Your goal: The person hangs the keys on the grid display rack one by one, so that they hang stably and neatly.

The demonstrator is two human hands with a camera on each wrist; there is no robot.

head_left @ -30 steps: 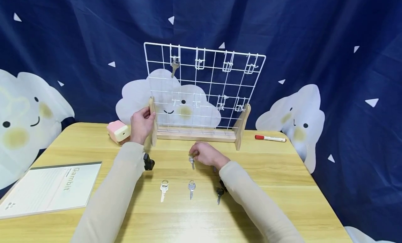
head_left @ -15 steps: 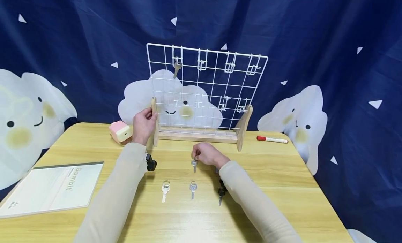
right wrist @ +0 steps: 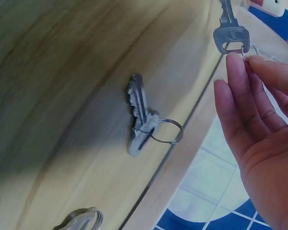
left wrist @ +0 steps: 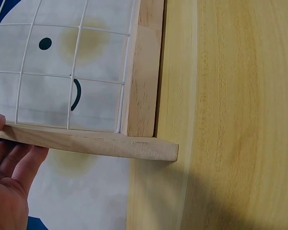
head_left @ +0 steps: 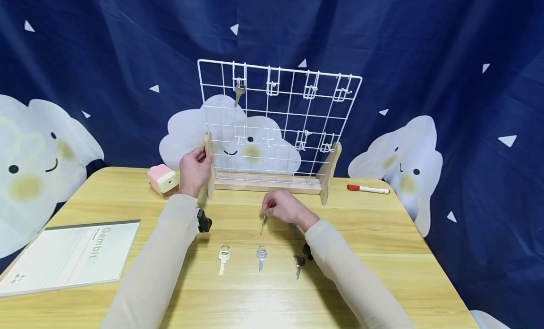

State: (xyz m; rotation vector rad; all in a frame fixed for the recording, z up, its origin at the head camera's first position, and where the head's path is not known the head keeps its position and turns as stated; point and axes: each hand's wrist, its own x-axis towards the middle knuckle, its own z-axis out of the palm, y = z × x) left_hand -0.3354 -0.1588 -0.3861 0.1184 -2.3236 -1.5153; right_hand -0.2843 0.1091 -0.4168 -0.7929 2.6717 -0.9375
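Head view: the step in hand, I judged, was lifting the held key (head_left: 264, 223) from the table (head_left: 255, 305); the next move called for a firm pinch, with the ring (right wrist: 257, 49) turned clear for a hook.
Notebook (head_left: 76, 256): it lay flat at my far left, well apart from the keys.
Pink box (head_left: 163, 180): it stood just left of my hand (if it held anything, I couldn't see inside).
Left hand (head_left: 195, 171): my thumb and fingers gripped the left upright (left wrist: 96, 144), to steady the stand, I'd guess.
Wire rack (head_left: 267, 186): its leftmost upper hook (head_left: 239, 79) carried a hanging key (head_left: 239, 90); I saw none on the other hooks (head_left: 273, 89).
Near row: a pale key (head_left: 223, 260), a silver key (head_left: 261, 259) and a black-headed key (head_left: 299, 265) lay apart on the wood.
Right hand (head_left: 285, 207): my thumb and fingers pinched the ring, the key pointing down in front of the rack; I couldn't tell whether its tip touched the table.
Half-hidden key (head_left: 293, 229): it showed just below my right wrist.
Red-capped marker (head_left: 369, 189): it lay right of the rack.
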